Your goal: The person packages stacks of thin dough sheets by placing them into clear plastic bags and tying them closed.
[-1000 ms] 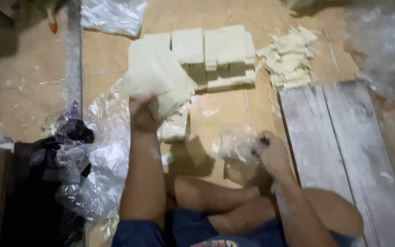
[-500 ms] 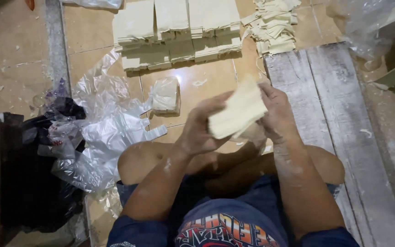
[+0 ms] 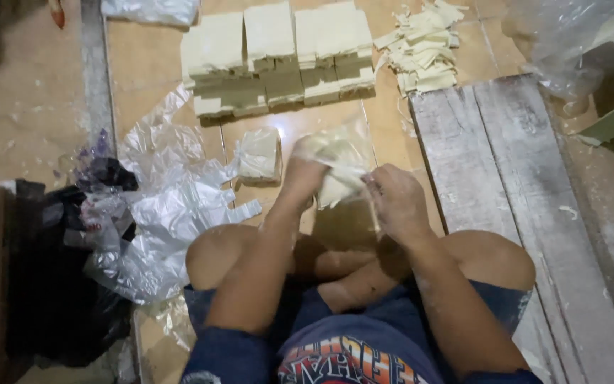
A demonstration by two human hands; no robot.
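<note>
Here both hands work above the crossed legs: the left hand (image 3: pixel 303 174) grips a pale wrapper stack (image 3: pixel 335 186) inside a clear bag (image 3: pixel 339 146), while the right hand (image 3: pixel 396 203) pinches the bag's edge, seemingly holding it open.

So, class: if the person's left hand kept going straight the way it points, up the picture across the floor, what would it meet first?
Probably the rows of pale stacked sheets on the tiled floor. The left hand holds a clear bag of sheets with the right hand; bare tile lies between, though depth is unclear.
</note>
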